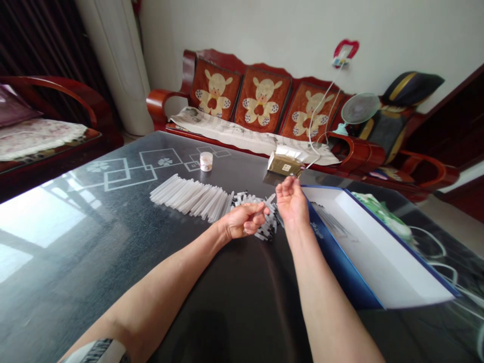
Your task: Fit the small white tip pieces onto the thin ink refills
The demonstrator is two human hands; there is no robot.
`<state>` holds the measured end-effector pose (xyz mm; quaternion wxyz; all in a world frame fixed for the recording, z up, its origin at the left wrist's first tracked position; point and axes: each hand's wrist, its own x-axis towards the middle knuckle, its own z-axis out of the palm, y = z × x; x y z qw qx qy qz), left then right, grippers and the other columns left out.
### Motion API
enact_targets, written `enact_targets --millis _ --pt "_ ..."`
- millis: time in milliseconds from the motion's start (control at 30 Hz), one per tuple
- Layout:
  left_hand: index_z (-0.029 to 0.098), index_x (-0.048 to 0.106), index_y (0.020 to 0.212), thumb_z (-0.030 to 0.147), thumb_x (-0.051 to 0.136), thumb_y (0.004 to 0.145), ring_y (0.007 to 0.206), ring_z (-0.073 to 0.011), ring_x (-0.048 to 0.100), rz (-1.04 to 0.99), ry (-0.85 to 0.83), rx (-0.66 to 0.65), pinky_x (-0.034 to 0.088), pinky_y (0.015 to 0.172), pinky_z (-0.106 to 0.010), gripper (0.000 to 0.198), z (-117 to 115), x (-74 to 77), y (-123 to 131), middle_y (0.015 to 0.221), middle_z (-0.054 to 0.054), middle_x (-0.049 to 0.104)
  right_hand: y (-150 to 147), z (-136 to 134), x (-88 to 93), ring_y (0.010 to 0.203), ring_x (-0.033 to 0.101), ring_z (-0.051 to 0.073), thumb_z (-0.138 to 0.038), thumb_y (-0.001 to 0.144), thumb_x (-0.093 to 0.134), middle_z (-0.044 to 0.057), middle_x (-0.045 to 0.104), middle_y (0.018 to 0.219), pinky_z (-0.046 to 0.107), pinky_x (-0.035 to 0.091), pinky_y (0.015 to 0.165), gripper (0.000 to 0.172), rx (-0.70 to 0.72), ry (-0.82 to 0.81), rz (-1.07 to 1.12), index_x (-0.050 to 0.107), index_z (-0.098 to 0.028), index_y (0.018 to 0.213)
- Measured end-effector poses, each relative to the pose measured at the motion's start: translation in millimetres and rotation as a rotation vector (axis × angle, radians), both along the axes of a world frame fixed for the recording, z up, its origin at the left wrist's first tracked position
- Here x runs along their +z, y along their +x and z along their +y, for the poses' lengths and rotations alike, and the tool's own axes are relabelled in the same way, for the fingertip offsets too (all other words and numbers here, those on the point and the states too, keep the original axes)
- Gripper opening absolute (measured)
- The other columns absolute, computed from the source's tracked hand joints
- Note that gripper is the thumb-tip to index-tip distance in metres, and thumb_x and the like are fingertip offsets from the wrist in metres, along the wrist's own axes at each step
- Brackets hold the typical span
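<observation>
Two hands sit at a heap of small white-and-black plastic parts (251, 212), mid-worktop. Left hand (244, 220): fingers curled in to the thumb just over the heap; whether they pinch anything is too small to tell. Right hand (291, 201): palm up, fingers loosely apart and curved, nothing seen held, just right of the heap. Translucent plastic tubes (191, 199) lie side by side in a fanned row on the left, reaching the heap. Black glass worktop (64, 282) carries all. Right: shallow blue-and-white box (363, 247). Far: small white jar (206, 161), foil pouch (285, 164). Beyond: red wooden sofa (260, 106) with orange cushions.
</observation>
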<state>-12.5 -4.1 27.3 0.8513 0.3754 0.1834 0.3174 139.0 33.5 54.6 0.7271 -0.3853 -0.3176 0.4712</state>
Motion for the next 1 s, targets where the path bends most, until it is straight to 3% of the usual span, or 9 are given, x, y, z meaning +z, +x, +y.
enact_targets --millis 67,133,233,333,467,600,700,867,1000 --pt "0.016 0.055 0.087 0.042 0.062 0.082 0.033 -0.0002 0.02 -0.032 0.039 0.071 0.015 0.034 -0.013 0.028 0.0 -0.3 0.5 0.05 0.01 0.036 15.4 5.8 5.4 0.079 0.068 0.01 -0.042 0.083 0.06 0.002 0.072 0.093 0.025 0.053 0.074 0.023 -0.052 0.0 -0.05 0.062 -0.02 0.091" --pt "0.015 0.056 0.087 0.044 0.064 0.08 0.033 -0.001 0.026 -0.027 0.097 0.254 0.018 0.035 -0.014 0.031 1.4 -1.7 3.4 0.05 0.009 0.04 26.5 3.9 3.6 0.078 0.068 0.012 -0.044 0.078 0.064 0.003 0.072 0.096 0.026 0.053 0.069 0.031 -0.009 -0.049 -0.213 0.064 -0.02 0.098" --pt "0.015 0.057 0.085 0.05 0.063 0.077 0.034 -0.0031 0.034 0.074 0.194 0.588 0.021 0.036 -0.017 0.037 5.2 -5.9 8.0 0.049 0.008 0.046 29.6 -7.9 -12.6 0.078 0.067 0.017 -0.047 0.072 0.067 0.006 0.073 0.092 0.027 0.051 0.067 0.039 0.019 -0.125 -0.653 0.07 -0.017 0.098" --pt "0.015 0.059 0.084 0.054 0.058 0.079 0.035 -0.0042 0.038 0.209 0.335 0.771 0.024 0.037 -0.019 0.039 7.6 -11.0 9.5 0.049 0.007 0.048 20.1 -18.0 -31.8 0.078 0.066 0.019 -0.045 0.071 0.065 0.005 0.074 0.083 0.029 0.05 0.072 0.034 -0.006 -0.138 -1.044 0.073 -0.018 0.09" --pt "0.016 0.061 0.084 0.052 0.054 0.083 0.036 -0.0046 0.04 0.292 0.47 0.817 0.03 0.04 -0.019 0.036 7.4 -14.8 8.6 0.049 0.008 0.048 5.8 -23.5 -37.3 0.07 0.065 0.019 -0.049 0.072 0.063 0.004 0.072 0.077 0.029 0.05 0.072 0.039 -0.019 -0.136 -1.235 0.073 -0.017 0.093" --pt "0.017 0.061 0.085 0.052 0.053 0.084 0.037 -0.0049 0.04 0.335 0.473 0.823 0.031 0.04 -0.019 0.036 6.8 -15.8 7.4 0.05 0.008 0.048 5.5 -33.8 -32.6 0.076 0.066 0.021 -0.05 0.081 0.054 0.008 0.073 0.082 0.029 0.049 0.075 0.04 -0.226 -0.113 -1.255 0.072 -0.016 0.093" --pt "0.017 0.061 0.089 0.052 0.052 0.084 0.037 -0.0053 0.041 0.362 0.496 0.812 0.031 0.039 -0.019 0.037 6.1 -16.3 7.1 0.051 0.007 0.049 11.3 -51.3 -41.0 0.08 0.067 0.021 -0.045 0.089 0.042 0.01 0.073 0.086 0.028 0.049 0.075 0.04 -0.339 -0.075 -1.209 0.071 -0.016 0.09" --pt "0.019 0.056 0.093 0.05 0.053 0.085 0.038 -0.0061 0.043 0.413 0.512 0.805 0.034 0.04 -0.019 0.032 4.8 -18.5 7.5 0.054 0.007 0.051 16.0 -76.5 -61.4 0.078 0.067 0.02 -0.04 0.091 0.045 0.009 0.073 0.084 0.028 0.049 0.074 0.034 -0.325 0.122 -1.256 0.069 -0.017 0.088" --pt "0.02 0.058 0.093 0.047 0.051 0.087 0.046 -0.0074 0.047 0.546 0.578 0.83 0.04 0.047 -0.02 0.029 4.7 -21.1 5.6 0.059 0.005 0.053 15.2 -74.7 -63.8 0.079 0.067 0.02 -0.035 0.093 0.044 0.01 0.072 0.084 0.03 0.049 0.076 0.031 -0.398 0.255 -1.3 0.068 -0.017 0.085"
